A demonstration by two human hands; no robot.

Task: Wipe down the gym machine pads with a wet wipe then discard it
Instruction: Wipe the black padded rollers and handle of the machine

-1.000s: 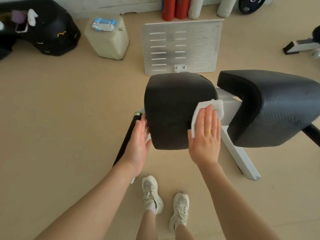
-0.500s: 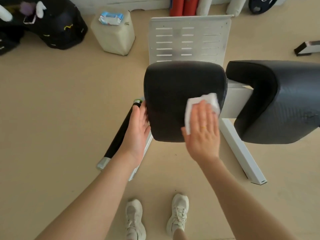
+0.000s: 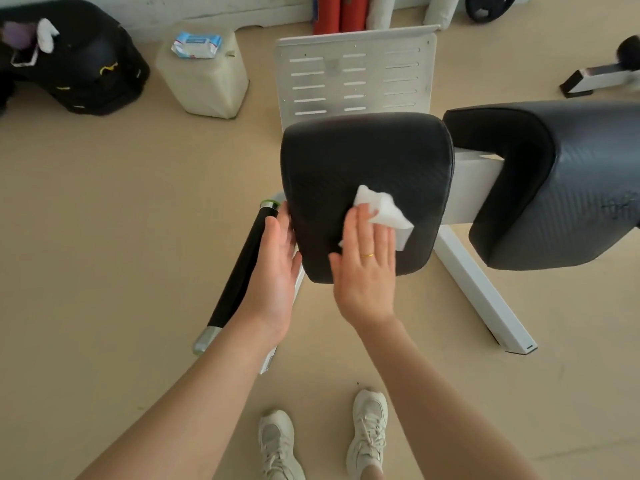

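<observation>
Head view: your right hand [image 3: 365, 268] lies flat on the near black pad [image 3: 363, 161], fingers straight and together, pressing the white wet wipe [image 3: 384, 213] against the pad's lower right area. Wipe is crumpled, sticking out past your fingertips toward the pad's right edge. Gold ring on one finger. Right forearm comes in from the lower right, wrist roughly straight.

Your left hand [image 3: 277, 268] is relaxed and unclenched, palm turned toward the pad's left edge, fingertips touching or just beside that edge; cannot tell which. It grasps nothing. A black handle bar [image 3: 239, 271] with a green-ringed end runs just left of it.

Second black pad [image 3: 568, 188] sits to the right, joined by a white frame [image 3: 474, 188]. Slotted metal plate [image 3: 353, 74] stands behind the near pad. Wipes pack [image 3: 196, 45] rests on a pale container [image 3: 204, 81] at upper left, well apart from you. Your white sneakers [image 3: 367, 431] are on the beige floor below.
</observation>
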